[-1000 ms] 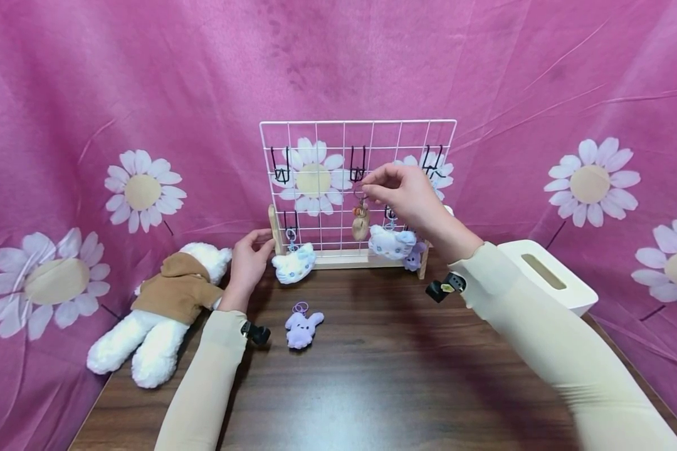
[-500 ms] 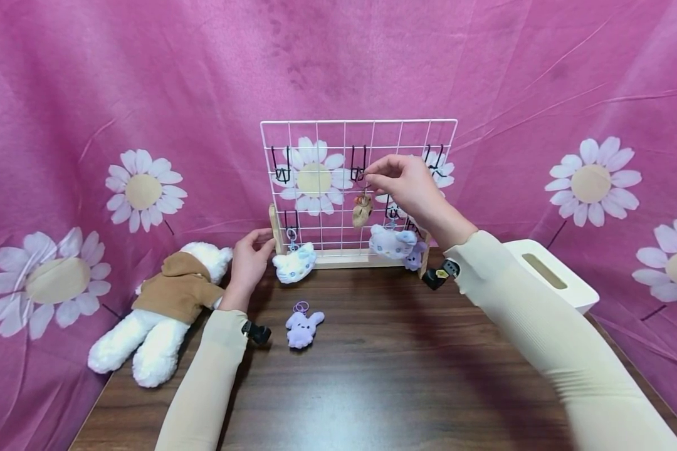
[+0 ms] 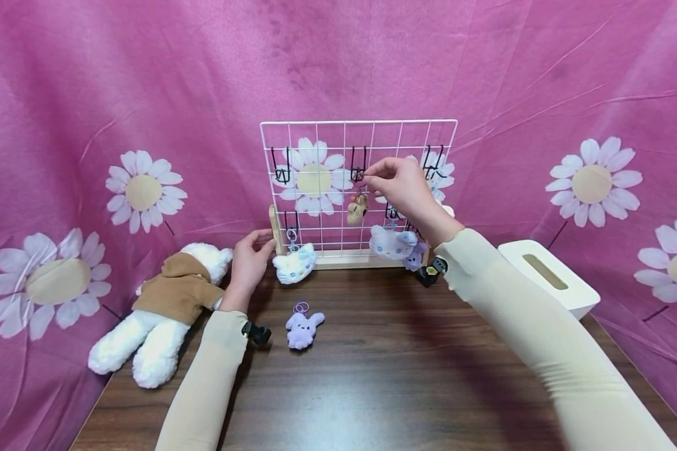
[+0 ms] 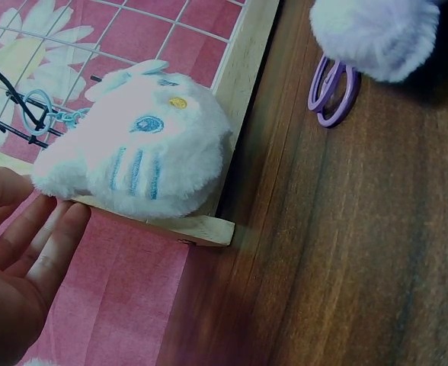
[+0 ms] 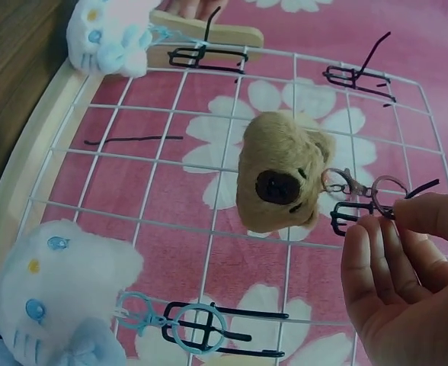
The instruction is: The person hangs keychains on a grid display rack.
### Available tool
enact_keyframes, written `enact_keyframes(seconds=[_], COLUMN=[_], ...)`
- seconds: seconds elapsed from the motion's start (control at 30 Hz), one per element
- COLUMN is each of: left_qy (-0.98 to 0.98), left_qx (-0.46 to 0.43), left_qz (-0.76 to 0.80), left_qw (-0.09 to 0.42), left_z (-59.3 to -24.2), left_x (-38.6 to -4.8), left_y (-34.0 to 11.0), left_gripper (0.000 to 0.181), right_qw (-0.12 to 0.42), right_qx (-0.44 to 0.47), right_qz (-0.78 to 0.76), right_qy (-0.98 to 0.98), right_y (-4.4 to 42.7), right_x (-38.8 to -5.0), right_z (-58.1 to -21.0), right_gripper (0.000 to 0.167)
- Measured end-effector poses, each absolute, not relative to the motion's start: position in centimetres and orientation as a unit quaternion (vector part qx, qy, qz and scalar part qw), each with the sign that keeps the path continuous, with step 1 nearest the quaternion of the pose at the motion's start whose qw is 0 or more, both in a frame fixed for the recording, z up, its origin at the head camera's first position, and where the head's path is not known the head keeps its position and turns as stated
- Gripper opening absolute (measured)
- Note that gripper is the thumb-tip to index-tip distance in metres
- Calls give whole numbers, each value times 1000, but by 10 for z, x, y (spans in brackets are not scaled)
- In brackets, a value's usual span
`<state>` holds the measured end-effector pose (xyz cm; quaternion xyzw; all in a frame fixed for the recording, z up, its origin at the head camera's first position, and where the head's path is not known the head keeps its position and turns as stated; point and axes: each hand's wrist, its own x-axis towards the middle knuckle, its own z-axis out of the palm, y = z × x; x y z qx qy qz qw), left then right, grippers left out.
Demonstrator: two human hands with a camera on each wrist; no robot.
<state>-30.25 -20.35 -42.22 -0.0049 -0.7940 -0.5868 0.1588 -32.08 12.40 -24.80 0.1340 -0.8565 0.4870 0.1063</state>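
My right hand (image 3: 403, 185) pinches the metal ring (image 5: 390, 187) of a brown plush keychain (image 5: 273, 175), an animal head with a dark nose. It hangs before the white wire grid rack (image 3: 344, 121). The ring is at the upper middle black hook (image 5: 353, 216); I cannot tell whether it is over the prong. My left hand (image 3: 251, 263), fingers fairly straight, touches the outer side of the rack's wooden end post (image 3: 276, 228). Near it, a white cat plush keychain (image 4: 159, 145) hangs from a lower hook. Another white cat keychain (image 3: 392, 242) hangs below my right hand.
A lilac bunny keychain (image 3: 301, 330) lies on the dark wooden table (image 3: 338, 388). More plush charms hang at the rack's right, partly hidden by my arm. A white teddy in a brown hoodie (image 3: 175, 297) lies left; a white tissue box (image 3: 547, 275) stands right.
My right hand has shifted slightly, bringing the brown keychain up and closer to the upper middle hook; the plush has turned. My left hand has stayed in place.
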Motion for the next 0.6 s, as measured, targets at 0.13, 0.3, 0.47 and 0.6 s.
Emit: enact_keyframes(seconds=[0.13,0.3,0.47,0.6], left_qy=[-794,-793,-790,-793], left_qx=[-5,-8,-10,-9], left_qz=[-587,-588,-593,-588], left_qw=[158,158,155,158], left_z=[-422,-423,-423,-423], left_x=[-303,-303,-304,-304], left_y=[-204,-204,-205,-205], left_gripper=[34,34,34,34], right_qw=[117,123,130,136], right_qx=[123,113,103,92], right_qz=[482,489,492,488], right_qy=[-859,-856,-855,-857], right_y=[121,118,115,113], right_x=[-324,-327,-329,-332], right_z=[-250,-251,-252,-253], right_gripper=[16,16,15,16])
